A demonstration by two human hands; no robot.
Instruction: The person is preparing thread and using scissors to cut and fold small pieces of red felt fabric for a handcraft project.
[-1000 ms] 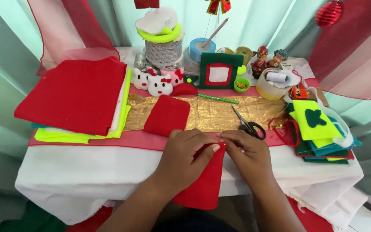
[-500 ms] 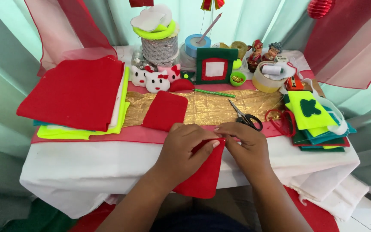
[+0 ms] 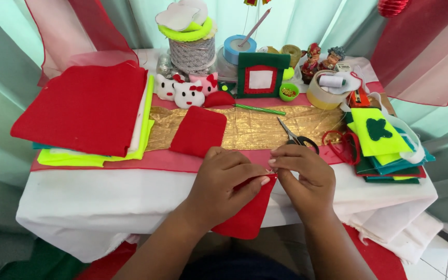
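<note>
Both hands together at the near edge of the table. Left hand (image 3: 224,186) closed over a red felt piece (image 3: 247,215), thumb and fingers pinching its top edge; most of the piece hanging down below the hand, in front of the white tablecloth (image 3: 105,202). Right hand (image 3: 304,176) also closed, fingertips touching the left fingertips at the same top edge, pinching something very small there. Perhaps a pin or needle, too small to tell. No thread visible.

Just beyond the left hand, a second red felt piece (image 3: 198,130) lying flat on a gold cloth strip (image 3: 255,127), not yet taken up. Just beyond the right hand, black-handled scissors (image 3: 296,137), shut and resting on the same strip. Further beyond, a green pencil-like stick (image 3: 259,109), three small cat-face plush shapes (image 3: 185,92), a framed felt square in green and red (image 3: 261,75). Far to the left of the left hand, a stack of red and yellow felt sheets (image 3: 86,111). To the right of the right hand, a pile of green and yellow felt cuts (image 3: 379,137) and a tape roll (image 3: 325,96).

Judging the progress: cutting seemingly finished, since two red pieces of similar shape exist. Work on the held piece only at its top edge, looking early. Joining with the other piece apparently not begun.
</note>
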